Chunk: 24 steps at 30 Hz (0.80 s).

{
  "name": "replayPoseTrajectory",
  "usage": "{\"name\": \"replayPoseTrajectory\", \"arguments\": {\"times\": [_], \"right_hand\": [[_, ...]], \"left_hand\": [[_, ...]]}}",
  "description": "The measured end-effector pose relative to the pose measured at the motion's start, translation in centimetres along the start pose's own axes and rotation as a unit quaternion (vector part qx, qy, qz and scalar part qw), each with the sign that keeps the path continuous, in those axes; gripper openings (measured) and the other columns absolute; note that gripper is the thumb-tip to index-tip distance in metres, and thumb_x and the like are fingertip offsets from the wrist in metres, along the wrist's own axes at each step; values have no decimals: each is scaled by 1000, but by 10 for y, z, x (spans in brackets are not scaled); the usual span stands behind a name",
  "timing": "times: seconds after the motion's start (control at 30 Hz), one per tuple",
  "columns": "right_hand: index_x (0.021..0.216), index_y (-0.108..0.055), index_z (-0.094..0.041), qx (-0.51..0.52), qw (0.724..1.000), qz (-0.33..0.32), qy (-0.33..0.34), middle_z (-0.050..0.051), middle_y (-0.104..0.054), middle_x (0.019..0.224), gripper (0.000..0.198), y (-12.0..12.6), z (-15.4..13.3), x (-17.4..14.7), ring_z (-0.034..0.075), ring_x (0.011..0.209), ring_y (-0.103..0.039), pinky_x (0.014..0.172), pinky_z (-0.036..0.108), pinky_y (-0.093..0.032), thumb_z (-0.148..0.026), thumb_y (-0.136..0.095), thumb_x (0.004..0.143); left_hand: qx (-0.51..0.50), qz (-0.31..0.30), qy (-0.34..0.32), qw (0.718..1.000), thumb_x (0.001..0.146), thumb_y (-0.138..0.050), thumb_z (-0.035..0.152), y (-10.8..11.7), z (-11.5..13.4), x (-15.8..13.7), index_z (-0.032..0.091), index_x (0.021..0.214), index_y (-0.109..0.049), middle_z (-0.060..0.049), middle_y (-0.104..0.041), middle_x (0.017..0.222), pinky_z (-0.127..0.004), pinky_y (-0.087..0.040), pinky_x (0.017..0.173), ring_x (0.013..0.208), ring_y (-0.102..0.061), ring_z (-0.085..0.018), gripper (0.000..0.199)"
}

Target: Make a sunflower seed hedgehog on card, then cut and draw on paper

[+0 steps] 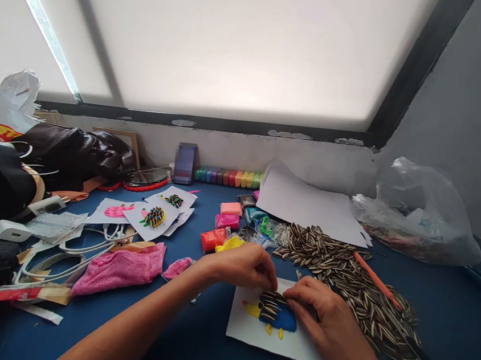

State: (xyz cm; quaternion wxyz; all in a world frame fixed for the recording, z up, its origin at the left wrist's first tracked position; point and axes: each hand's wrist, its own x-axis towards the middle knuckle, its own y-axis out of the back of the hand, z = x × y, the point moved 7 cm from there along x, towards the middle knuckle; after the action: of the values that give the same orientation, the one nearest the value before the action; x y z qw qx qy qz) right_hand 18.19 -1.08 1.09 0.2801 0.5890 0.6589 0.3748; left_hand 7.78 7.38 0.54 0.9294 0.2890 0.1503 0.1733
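Observation:
A white card (245,332) lies in front of me, bearing a blue clay body (288,321) with a yellow clay head and two small yellow feet. Several striped sunflower seeds (270,309) stick into the blue clay. My left hand (249,264) comes over the card from the left, its fingers pinched on a seed at the top of the body. At the body's right edge, my right hand (324,309) rests low over the card, thumb and forefinger close together. Whatever lies between those fingertips is hidden.
A pile of sunflower seeds (365,305) spreads at the right, an orange stick (378,280) on it. Clay packets (227,220) lie beyond my left hand. Finished cards (150,216), a pink cloth (122,268) and white cables are at the left. White paper sheets (307,201) and a plastic bag (426,216) lie behind.

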Motion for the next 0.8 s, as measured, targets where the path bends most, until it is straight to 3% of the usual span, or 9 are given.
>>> {"name": "replayPoseTrajectory", "arguments": {"times": [0.53, 0.8], "right_hand": [[79, -64, -23, -28, 999, 22, 15, 3, -65, 83, 23, 4, -5, 5, 19, 79, -62, 69, 29, -48, -20, -46, 92], [84, -66, -23, -14, 999, 25, 25, 3, -68, 84, 21, 3, -6, 6, 19, 81, -62, 71, 30, -48, -19, -47, 91]], "left_hand": [[-4, 20, 3, 1000, 76, -63, 15, -2, -3, 4, 14, 87, -76, -3, -71, 82, -16, -41, 59, 71, -60, -11, 16], [15, 24, -11, 1000, 77, -64, 17, -2, -4, 5, 15, 88, -76, -3, -71, 80, -16, -40, 59, 70, -59, -11, 17]]}}
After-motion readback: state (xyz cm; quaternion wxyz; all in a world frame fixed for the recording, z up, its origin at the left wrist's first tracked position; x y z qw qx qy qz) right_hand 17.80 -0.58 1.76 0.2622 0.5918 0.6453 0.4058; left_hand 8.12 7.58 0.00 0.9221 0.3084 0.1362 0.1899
